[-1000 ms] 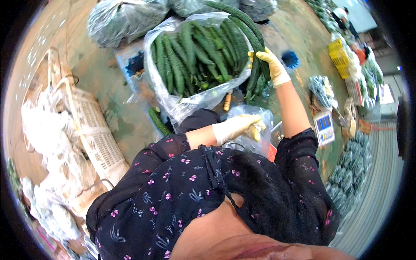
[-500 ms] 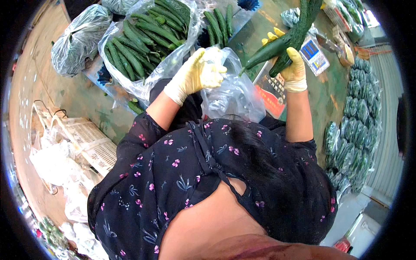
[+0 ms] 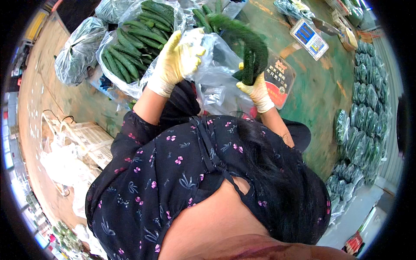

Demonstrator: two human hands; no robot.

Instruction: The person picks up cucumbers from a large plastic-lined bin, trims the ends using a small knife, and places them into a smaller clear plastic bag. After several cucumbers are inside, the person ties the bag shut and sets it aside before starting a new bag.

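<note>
Both my hands wear pale yellow gloves. My left hand (image 3: 177, 63) has its fingers curled at the mouth of a clear plastic bag (image 3: 216, 89), whose film overlaps the fingertips; the thumb points up. My right hand (image 3: 256, 90) is closed around the lower ends of long dark green cucumbers (image 3: 249, 54). Their far ends are blurred by motion and bend over toward the bag's upper side; how many there are I cannot tell. Beyond my left hand, a large open plastic sack (image 3: 105, 43) is full of cucumbers (image 3: 125, 60).
More loose cucumbers (image 3: 201, 19) lie behind the bag. A tied sack (image 3: 80, 52) stands at the far left. To the right are a red-and-black printed panel (image 3: 281, 82), a white device with blue panels (image 3: 310, 39) and rows of bagged cucumbers (image 3: 364, 112). A beige crate (image 3: 93, 138) sits at left.
My right hand has swung left and closer to the bag with the cucumbers, which now tip leftward. My left hand has shifted left and slightly up in the picture. The whole view has turned a little.
</note>
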